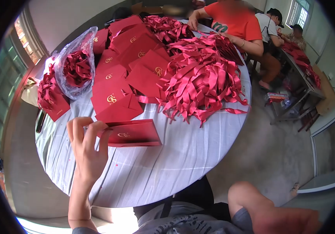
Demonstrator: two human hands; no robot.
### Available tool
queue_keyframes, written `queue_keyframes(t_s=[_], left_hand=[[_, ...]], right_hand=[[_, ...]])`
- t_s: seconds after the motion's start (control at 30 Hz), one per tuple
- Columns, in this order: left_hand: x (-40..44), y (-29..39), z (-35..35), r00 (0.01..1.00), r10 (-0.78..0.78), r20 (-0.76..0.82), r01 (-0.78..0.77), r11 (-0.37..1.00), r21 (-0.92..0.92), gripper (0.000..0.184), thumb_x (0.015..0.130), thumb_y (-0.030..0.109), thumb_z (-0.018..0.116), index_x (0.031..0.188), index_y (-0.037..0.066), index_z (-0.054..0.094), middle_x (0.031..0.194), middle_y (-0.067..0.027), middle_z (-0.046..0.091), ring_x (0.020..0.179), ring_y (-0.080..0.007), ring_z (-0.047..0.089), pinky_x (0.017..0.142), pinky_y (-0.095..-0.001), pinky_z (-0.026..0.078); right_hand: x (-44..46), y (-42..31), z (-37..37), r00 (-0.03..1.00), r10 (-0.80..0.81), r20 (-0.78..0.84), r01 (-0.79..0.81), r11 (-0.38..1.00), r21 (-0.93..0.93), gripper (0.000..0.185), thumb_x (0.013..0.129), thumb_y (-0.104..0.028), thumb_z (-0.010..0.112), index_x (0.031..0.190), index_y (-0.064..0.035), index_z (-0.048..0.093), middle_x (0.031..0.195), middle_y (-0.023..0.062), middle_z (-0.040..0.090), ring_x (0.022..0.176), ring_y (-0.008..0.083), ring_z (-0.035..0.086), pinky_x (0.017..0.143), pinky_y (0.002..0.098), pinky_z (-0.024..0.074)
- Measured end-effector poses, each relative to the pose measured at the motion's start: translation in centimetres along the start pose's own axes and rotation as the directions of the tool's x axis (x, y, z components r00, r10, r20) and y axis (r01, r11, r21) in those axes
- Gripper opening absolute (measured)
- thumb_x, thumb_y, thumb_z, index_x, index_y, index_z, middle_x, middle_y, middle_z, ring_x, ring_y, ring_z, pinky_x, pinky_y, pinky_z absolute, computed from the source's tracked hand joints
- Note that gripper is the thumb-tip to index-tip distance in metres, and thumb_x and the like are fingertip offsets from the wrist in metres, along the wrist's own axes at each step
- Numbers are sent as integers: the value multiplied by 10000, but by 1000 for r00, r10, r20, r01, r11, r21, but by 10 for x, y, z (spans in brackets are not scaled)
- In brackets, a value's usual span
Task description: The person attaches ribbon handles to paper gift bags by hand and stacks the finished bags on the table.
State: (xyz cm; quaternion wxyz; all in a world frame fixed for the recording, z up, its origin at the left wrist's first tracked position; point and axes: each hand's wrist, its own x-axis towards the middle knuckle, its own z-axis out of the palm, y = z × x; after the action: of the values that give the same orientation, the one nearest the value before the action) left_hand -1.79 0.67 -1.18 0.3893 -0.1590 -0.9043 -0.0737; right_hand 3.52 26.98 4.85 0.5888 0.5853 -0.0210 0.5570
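Note:
My left hand (85, 144) pinches the upper left corner of a red paper bag (134, 134) between thumb and fingers. This bag has a gold logo and rests on the near part of the table, its opening slightly parted along the top. Just behind it lies a pile of flat red paper bags (111, 97) with the same gold logo. My right forearm (257, 206) is bent at the lower right and runs out of the picture, so the hand itself does not show.
A large heap of red ribbons (202, 78) covers the right of the round, cloth-covered table (183, 156). A clear plastic bag (76, 66) with red ribbon stands at left. Across from me sits a person in a red shirt (233, 21). Other people work at another table (304, 74).

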Motion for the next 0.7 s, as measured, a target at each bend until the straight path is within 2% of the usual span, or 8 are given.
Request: queue_keyframes(t_s=[0.03, 0.13, 0.23, 0.27, 0.33, 0.47, 0.57, 0.7], left_hand=[[-1, 1, 0, 1000, 19, -13, -18, 999, 29, 263, 636, -42, 701, 848, 47, 573, 859, -103, 481, 834, -281, 459, 729, -381, 384], [-1, -2, 1, 999, 41, -4, -41, 999, -33, 253, 650, -50, 682, 856, 40, 566, 841, -97, 512, 812, -279, 475, 716, -370, 394], [4, -5, -1, 998, 53, 29, -51, 996, -68, 224, 672, -50, 663, 851, 39, 562, 821, -85, 527, 793, -274, 479, 702, -369, 400], [6, -5, -2, 997, 74, 31, -72, 995, -62, 217, 676, -50, 659, 849, 38, 560, 809, -79, 530, 787, -273, 478, 700, -372, 401], [7, -7, -4, 996, 63, 67, -58, 995, -76, 199, 709, -53, 629, 880, 31, 571, 786, -77, 533, 769, -263, 467, 691, -362, 401], [10, -10, -4, 993, 19, 119, -4, 993, -120, 234, 759, -81, 565, 979, -2, 584, 780, -109, 530, 767, -270, 459, 676, -358, 403], [8, -9, -11, 986, -52, 159, 79, 982, -171, 314, 718, -129, 530, 1002, -8, 585, 791, -123, 516, 785, -284, 459, 710, -368, 406], [11, -9, -20, 969, -109, 223, 152, 971, -186, 271, 722, -135, 515, 961, -21, 568, 769, -123, 496, 778, -273, 463, 686, -349, 405]], right_hand=[[-2, -2, -3, 1000, 7, 10, -7, 1000, -3, 374, 757, -117, 621, 1122, -182, 573, 1017, -20, 600, 922, 144, 511, 811, 274, 380], [-22, -22, -38, 844, 514, 154, -316, 709, -631, 188, 770, -79, 586, 958, -96, 580, 940, 34, 595, 841, 171, 528, 768, 314, 414], [-37, -35, -64, 510, 857, -74, -205, 37, -978, 48, 783, -40, 552, 793, -9, 586, 863, 88, 590, 760, 197, 545, 726, 354, 448], [-41, -17, -79, 243, 953, -180, -389, -74, -918, 188, 718, 14, 650, 901, -27, 652, 885, 97, 607, 807, 256, 571, 696, 350, 461], [-71, -13, -120, 73, 994, -76, -217, -58, -974, 180, 729, 81, 612, 889, -1, 632, 859, 108, 597, 793, 265, 566, 686, 342, 445], [-104, -18, -154, 80, 994, -75, 19, -77, -997, 176, 757, 3, 612, 932, -5, 605, 909, 117, 555, 866, 288, 543, 745, 369, 450], [-122, -29, -162, -17, 992, -122, 1, -122, -993, 146, 742, -40, 648, 875, -17, 592, 906, 106, 522, 847, 291, 519, 740, 385, 441], [-121, -33, -149, 9, 997, -79, -3, -79, -997, 107, 734, -58, 669, 824, -35, 615, 855, 83, 550, 792, 266, 543, 672, 353, 455]])
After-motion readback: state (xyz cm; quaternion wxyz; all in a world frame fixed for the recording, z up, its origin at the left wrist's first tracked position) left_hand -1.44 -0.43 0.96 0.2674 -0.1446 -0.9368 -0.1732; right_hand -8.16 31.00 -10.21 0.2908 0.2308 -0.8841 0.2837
